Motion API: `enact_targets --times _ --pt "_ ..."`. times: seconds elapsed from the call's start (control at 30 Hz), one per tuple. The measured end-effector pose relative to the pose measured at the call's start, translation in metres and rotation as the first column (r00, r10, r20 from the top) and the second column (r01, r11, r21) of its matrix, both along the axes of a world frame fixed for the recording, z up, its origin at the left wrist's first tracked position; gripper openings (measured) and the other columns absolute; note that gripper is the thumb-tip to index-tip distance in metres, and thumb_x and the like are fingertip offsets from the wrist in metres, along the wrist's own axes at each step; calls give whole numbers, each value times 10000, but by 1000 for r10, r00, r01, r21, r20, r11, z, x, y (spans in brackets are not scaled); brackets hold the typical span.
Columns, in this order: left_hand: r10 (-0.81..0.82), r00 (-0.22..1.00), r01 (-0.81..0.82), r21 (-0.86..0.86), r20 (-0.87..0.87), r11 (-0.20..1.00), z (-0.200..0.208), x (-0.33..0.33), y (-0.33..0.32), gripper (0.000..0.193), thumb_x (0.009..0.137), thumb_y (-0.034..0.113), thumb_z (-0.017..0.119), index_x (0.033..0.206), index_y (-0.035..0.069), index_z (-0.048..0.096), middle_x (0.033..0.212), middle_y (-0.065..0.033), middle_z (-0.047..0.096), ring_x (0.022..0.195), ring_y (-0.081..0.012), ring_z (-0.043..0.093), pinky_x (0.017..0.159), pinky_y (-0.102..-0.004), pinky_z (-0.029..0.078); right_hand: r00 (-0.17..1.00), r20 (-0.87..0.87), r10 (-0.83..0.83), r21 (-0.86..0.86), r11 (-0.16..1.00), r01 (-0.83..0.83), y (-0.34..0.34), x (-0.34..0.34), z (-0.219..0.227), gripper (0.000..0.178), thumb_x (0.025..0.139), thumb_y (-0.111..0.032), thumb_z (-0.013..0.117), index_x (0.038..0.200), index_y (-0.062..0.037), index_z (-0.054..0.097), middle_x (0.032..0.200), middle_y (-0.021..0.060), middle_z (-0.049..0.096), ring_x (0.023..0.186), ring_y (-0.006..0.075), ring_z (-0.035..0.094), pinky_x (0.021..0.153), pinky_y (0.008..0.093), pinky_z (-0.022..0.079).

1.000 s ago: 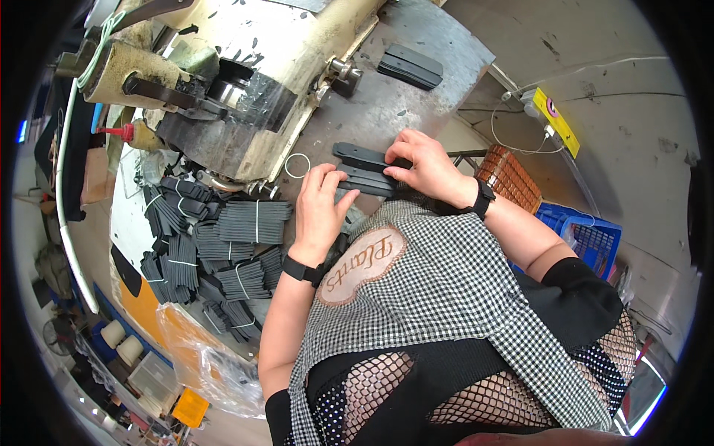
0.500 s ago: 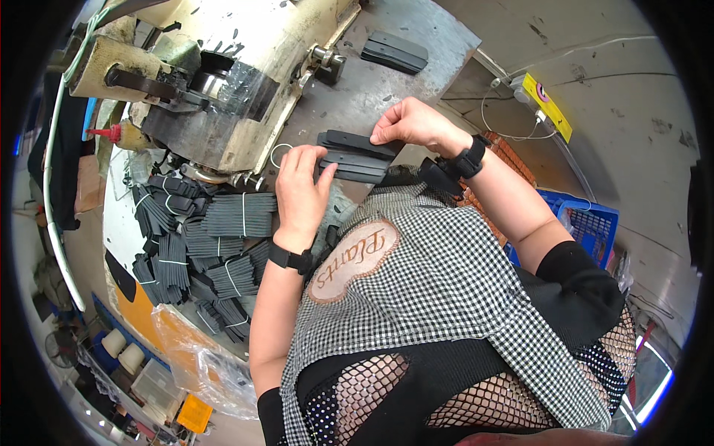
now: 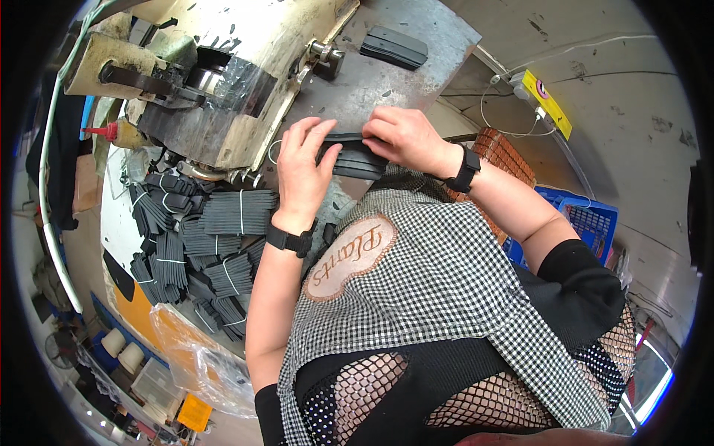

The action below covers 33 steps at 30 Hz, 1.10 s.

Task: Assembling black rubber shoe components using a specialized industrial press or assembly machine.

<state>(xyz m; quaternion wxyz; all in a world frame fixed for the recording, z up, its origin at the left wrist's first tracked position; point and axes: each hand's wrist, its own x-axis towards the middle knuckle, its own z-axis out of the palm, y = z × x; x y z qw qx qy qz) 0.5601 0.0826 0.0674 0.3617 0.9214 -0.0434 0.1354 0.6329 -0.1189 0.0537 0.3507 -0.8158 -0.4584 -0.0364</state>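
Note:
My left hand (image 3: pixel 301 171) and my right hand (image 3: pixel 411 142) are close together over the metal table beside the machine. Between them runs a thin black strip (image 3: pixel 346 137), its right end pinched in my right fingers. My left fingers and thumb close around the left end. Just below it, nearer to me, lies a small stack of black flat strips (image 3: pixel 358 165), partly hidden by both hands. Farther off on the table rests another stack of dark strips (image 3: pixel 394 47).
On my left stands a worn machine (image 3: pixel 216 111) with a roller. Several banded bundles of dark strips (image 3: pixel 239 212) are heaped next to it. A red-tipped bottle (image 3: pixel 119 133), a clear plastic bag (image 3: pixel 201 364) and a blue crate (image 3: pixel 595 221) are around the table.
My right hand has moved left and closer to my left hand. The black strip between them now shows narrow, tilted onto its edge. My left fingers have curled further over its end.

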Motion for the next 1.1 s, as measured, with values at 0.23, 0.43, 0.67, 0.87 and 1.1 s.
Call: enact_targets --times 0.23,0.43,0.67,0.87,1.1 --pt "-76 995 80 82 -59 993 -2 5 2 308 666 43 759 960 72 674 1021 -77 643 979 -282 565 825 -360 482 883 -447 -146 75 977 200 -19 -1 3 147 775 -79 707 898 -40 638 812 39 580 674 142 575 594 271 478" --pt "-158 980 173 121 -118 978 9 15 2 322 664 21 740 976 64 671 986 -80 655 986 -282 567 835 -363 483 881 -456 -127 14 989 150 -28 -8 1 373 717 -90 749 1065 -43 621 904 64 591 755 157 591 694 282 505" --pt "-240 946 284 196 -219 939 14 22 7 314 697 8 702 1006 57 674 980 -82 655 956 -277 574 839 -357 482 911 -339 -235 -99 972 215 -21 -21 -6 300 721 -93 743 999 -44 642 831 84 596 703 193 612 651 316 514" --pt "-248 941 290 170 -231 942 16 24 9 304 701 16 702 1001 52 676 984 -82 655 952 -273 573 840 -354 479 885 -386 -260 -26 962 272 -21 -26 -12 260 747 -104 738 986 -46 653 811 78 593 689 178 609 628 296 502" --pt "-284 939 312 130 -195 941 23 27 14 293 729 25 696 1019 46 669 977 -98 658 945 -282 584 830 -356 479 888 -391 -242 87 951 298 -21 -25 -2 227 784 -114 727 988 -47 654 799 70 593 677 164 603 612 273 487"
